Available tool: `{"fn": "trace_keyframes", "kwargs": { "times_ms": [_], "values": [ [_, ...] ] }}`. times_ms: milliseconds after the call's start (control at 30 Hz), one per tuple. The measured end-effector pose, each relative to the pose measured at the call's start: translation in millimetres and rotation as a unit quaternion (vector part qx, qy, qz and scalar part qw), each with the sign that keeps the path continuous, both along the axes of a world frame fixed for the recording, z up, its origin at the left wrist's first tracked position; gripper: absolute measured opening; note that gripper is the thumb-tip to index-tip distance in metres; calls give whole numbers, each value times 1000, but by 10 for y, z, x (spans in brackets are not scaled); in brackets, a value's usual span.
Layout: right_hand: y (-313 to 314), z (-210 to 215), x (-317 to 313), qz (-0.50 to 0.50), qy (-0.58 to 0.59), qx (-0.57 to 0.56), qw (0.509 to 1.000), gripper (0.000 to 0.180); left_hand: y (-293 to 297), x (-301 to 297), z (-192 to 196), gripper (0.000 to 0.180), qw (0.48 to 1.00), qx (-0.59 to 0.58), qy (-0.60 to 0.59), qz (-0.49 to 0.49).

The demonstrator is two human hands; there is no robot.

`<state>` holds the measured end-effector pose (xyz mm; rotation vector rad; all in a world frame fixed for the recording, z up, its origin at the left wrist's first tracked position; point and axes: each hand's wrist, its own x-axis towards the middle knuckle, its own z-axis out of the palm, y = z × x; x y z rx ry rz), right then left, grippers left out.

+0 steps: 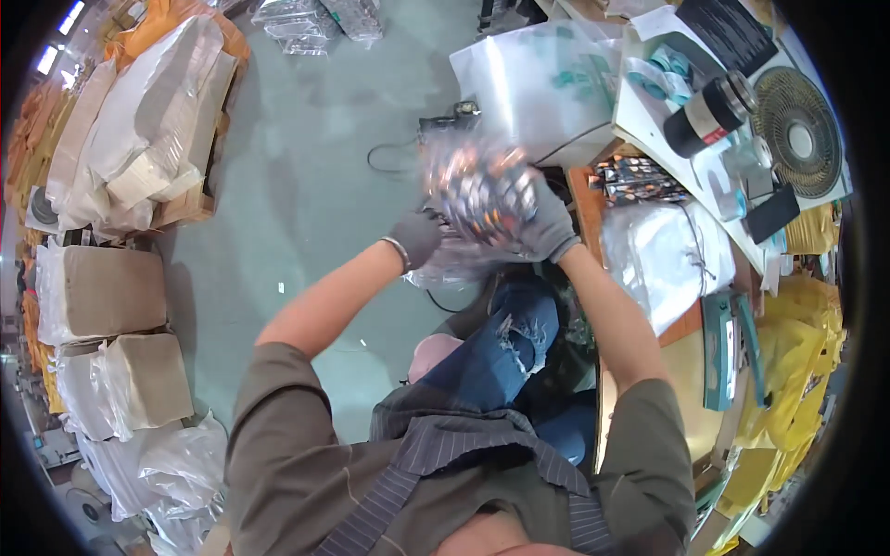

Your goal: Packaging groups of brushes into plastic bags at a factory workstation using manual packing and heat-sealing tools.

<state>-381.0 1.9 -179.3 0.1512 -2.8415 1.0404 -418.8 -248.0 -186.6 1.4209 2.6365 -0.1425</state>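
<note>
Between my two grey-gloved hands is a clear plastic bag [477, 195] with a dark, orange and silvery patterned content, smeared by motion. My left hand [417, 239] is closed on the bag's left edge. My right hand [551, 222] grips it from the right side. What exactly lies inside the bag is too blurred to tell. Loose clear film hangs below it, above my knee in torn jeans. Just right of my right hand, similar dark, orange-speckled packs [640, 179] lie on the wooden bench [587, 208].
A stack of clear plastic bags [663, 255] and a teal tool with a long lever [718, 352] are on the bench. Beyond stand a black bottle [700, 120] and a fan [799, 134]. Wrapped cartons [107, 292] line the left. A black cable [375, 157] lies on the floor.
</note>
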Motion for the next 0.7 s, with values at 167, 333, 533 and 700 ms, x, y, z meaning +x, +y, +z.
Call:
{"fn": "trace_keyframes", "kwargs": {
  "times_ms": [167, 333, 533, 700],
  "values": [
    [175, -155, -45, 165, -3, 322, 932, 64, -167, -329, -168, 23, 996, -1, -79, 49],
    [-17, -61, -382, 88, -43, 404, 909, 58, -333, -118, -422, 17, 978, 186, 65, -61],
    [-265, 97, -34, 310, -54, 277, 908, 48, -618, -343, 67, 4, 990, 15, 47, -129],
    [-580, -41, -79, 293, -166, 291, 895, 47, -666, -3, 64, 5, 973, 54, 90, -206]
  ]
}}
